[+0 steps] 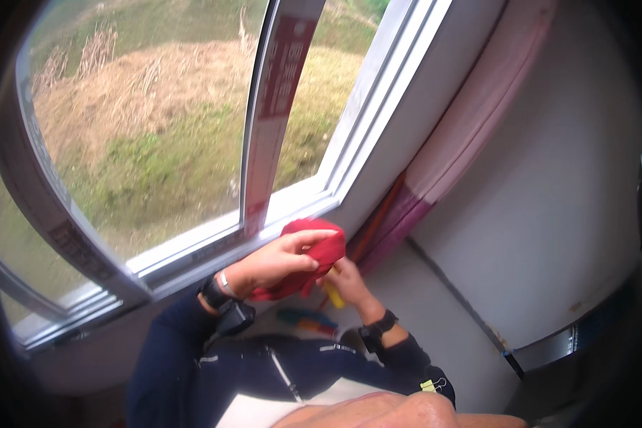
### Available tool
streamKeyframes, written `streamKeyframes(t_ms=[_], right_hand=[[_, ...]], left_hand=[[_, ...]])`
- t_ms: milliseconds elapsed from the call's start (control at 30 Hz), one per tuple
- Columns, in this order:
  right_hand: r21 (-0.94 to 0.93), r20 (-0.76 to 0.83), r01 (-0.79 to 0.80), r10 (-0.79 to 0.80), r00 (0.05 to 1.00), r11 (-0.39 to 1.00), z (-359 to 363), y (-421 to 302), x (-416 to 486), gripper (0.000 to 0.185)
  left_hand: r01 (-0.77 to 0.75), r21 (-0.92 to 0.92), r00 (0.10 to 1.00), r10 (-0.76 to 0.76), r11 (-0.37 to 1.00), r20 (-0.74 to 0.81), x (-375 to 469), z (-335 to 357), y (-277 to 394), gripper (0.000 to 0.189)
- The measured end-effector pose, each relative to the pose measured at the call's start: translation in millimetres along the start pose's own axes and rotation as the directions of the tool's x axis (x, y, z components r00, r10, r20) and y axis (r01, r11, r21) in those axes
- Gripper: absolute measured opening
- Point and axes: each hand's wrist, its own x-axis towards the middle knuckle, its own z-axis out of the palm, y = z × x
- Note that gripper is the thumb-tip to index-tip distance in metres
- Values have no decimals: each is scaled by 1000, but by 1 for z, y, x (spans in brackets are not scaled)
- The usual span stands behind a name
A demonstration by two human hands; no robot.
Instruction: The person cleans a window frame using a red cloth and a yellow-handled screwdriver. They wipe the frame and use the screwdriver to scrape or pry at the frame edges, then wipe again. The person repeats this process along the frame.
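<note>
A red cloth (330, 243) is bunched in front of me, just inside the window. My left hand (278, 262) holds it from the left, with thumb and fingers spread across its surface. A loose end hangs below that hand. My right hand (348, 281), slightly blurred, grips a yellow handle (333, 295) at the cloth's lower right. The fingers of this hand partly disappear behind the cloth. Whatever the handle's upper end joins is hidden by the cloth.
A sliding window with a taped frame post (270, 123) and a pale sill track (299, 206) stands ahead. A pink and purple curtain (412, 214) hangs at the right, beside an orange pole (382, 208). Blurred blue and orange objects (307, 319) lie low beyond my lap.
</note>
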Motion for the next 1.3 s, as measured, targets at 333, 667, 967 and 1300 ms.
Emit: streamKeyframes(t_ms=[333, 667, 967, 1300], right_hand=[[274, -301, 24, 61, 952, 961, 13, 24, 11, 29], [-102, -440, 311, -323, 838, 945, -19, 10, 78, 23], [-308, -226, -238, 173, 959, 921, -88, 14, 39, 34], [-341, -300, -217, 113, 947, 914, -93, 12, 64, 38]], left_hand=[[-100, -449, 982, 16, 888, -186, 10, -32, -66, 41], [32, -117, 997, -40, 993, -68, 31, -62, -119, 37], [-74, -382, 930, -75, 921, -361, 9, -55, -132, 39], [-212, -281, 829, 19, 936, -560, 62, -55, -96, 34]])
